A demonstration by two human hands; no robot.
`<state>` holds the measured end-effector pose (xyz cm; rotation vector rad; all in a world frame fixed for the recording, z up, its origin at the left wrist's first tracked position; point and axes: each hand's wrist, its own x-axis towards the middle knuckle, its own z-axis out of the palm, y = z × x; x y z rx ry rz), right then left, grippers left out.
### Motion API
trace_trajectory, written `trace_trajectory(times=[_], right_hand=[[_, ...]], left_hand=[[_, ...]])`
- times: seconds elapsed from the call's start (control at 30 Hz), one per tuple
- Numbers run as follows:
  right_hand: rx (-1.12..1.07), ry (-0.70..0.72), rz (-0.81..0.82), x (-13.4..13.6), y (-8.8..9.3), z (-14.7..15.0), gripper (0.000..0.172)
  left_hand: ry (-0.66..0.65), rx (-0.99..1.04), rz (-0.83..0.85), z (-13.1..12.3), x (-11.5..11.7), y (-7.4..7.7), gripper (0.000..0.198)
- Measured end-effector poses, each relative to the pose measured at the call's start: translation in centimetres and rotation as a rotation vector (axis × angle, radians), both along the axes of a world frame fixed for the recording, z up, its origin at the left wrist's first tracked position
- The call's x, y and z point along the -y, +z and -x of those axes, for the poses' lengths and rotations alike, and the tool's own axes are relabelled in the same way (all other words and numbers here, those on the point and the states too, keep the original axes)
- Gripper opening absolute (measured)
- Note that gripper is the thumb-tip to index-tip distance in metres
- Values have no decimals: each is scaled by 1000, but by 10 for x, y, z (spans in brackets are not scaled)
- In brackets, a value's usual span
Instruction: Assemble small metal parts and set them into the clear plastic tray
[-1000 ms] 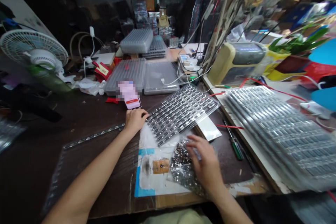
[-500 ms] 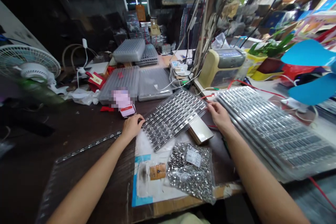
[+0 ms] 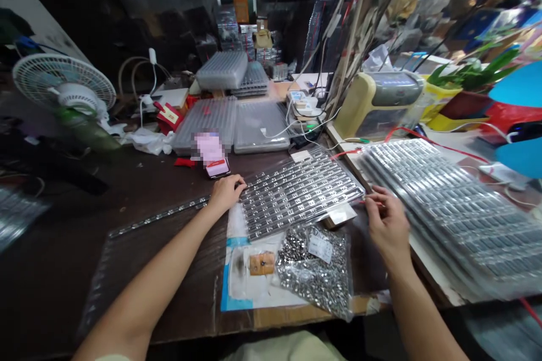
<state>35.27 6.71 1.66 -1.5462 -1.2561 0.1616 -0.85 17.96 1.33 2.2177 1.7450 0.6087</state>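
Across the middle of the dark bench (image 3: pixel 55 220), clear plastic tray of small metal parts (image 3: pixel 300 192), lying flat; left hand (image 3: pixel 226 193) open, fingers laid on the tray's left edge, seemingly steadying it; right hand (image 3: pixel 386 220) half-curled at its right corner, any hold unclear; bag of metal studs (image 3: pixel 315 273) just below; stacked trays (image 3: pixel 457 214) rightward, seemingly kept within reach; phone (image 3: pixel 218 168) just beyond the left hand

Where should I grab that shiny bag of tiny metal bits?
Pinch the bag of tiny metal bits by its clear right edge, coming from the right, where the right hand is closest. The bag lies flat and the bits bunch in the middle, leaving thin plastic there to hold.
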Motion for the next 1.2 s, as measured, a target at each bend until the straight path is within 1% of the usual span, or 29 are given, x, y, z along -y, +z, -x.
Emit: trace_trajectory(times=[0.03, 0.07, 0.1, 0.13, 0.2, 0.27, 0.33, 0.37, 0.43, 0.53, 0.63, 0.7, 0.8, 0.9, 1.0, 1.1, 1.2], right_hand=[[39, -38, -11, 6, 5, 7, 24], [57, -38, -2, 14, 8, 15, 23], [60, 17, 25, 22, 11, 26, 22], [64, 98, 46, 30, 12, 39, 21], [97, 330, 123, 44, 10, 69, 17], [153, 526, 201, 54, 3, 101, 14], [232, 611, 265, 60, -5, 130, 11], [277, 631, 285, 61, -9, 141, 11], [358, 642, 297, 62, -15, 159, 9], [443, 619, 265, 63, -21, 172, 7], [480, 592, 243, 64, -24, 176, 10], [503, 590, 239, 64, -24, 174, 11], [609, 590, 225, 63, -23, 161, 19], [804, 610, 172, 63, -22, 140, 27], [923, 636, 137, 65, -21, 123, 29], [921, 643, 139, 70, -20, 117, 26], [868, 636, 136, 72, -20, 117, 25]], left_hand=[[2, 23, -2, 2, 0, 2, 10], [4, 46, -3, 4, 1, 5, 11], [9, 63, -7, 6, 3, 7, 12], [16, 87, -10, 9, 7, 9, 14], [28, 217, 5, 14, 21, 14, 16], [18, 475, 114, 17, 45, 18, 23], [-6, 755, 318, 19, 75, 21, 34], [-6, 846, 420, 20, 92, 21, 38], [25, 956, 571, 21, 123, 20, 39], [97, 1038, 665, 23, 159, 9, 38], [156, 1035, 654, 22, 177, -5, 36], [162, 988, 593, 20, 183, -10, 30], [113, 863, 441, 14, 185, -12, 21], [78, 688, 279, 6, 185, -11, 17], [38, 544, 126, -4, 185, -15, 15], [-8, 482, 30, -15, 185, -21, 16], [-33, 443, -13, -23, 186, -25, 17]])
